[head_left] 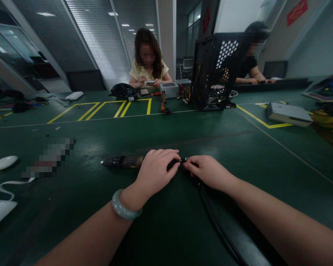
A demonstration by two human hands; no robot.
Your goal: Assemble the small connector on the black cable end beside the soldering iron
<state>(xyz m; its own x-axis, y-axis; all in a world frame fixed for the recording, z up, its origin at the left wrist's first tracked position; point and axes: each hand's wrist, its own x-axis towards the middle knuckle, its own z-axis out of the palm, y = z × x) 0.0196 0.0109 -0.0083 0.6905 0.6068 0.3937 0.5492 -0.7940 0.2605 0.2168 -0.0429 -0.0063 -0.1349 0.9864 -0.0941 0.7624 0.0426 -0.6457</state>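
A dark electric screwdriver (127,162) lies level on the green table, its metal tip pointing left. Over its rear part curls my left hand (158,166), fingers wrapped round the body and hiding much of it. My right hand (204,166) pinches the plug end of a black cable (215,218) right at the screwdriver's rear end. A small bit of metal shows between the two hands; I cannot tell whether the plug is seated. From the right hand the cable runs down toward the table's near edge.
At left are a white mouse (4,162) and a blurred-out object (51,159). A black computer case (208,74) and a power supply (169,89) stand at the back, with two people beyond. A grey metal box (288,113) lies at right.
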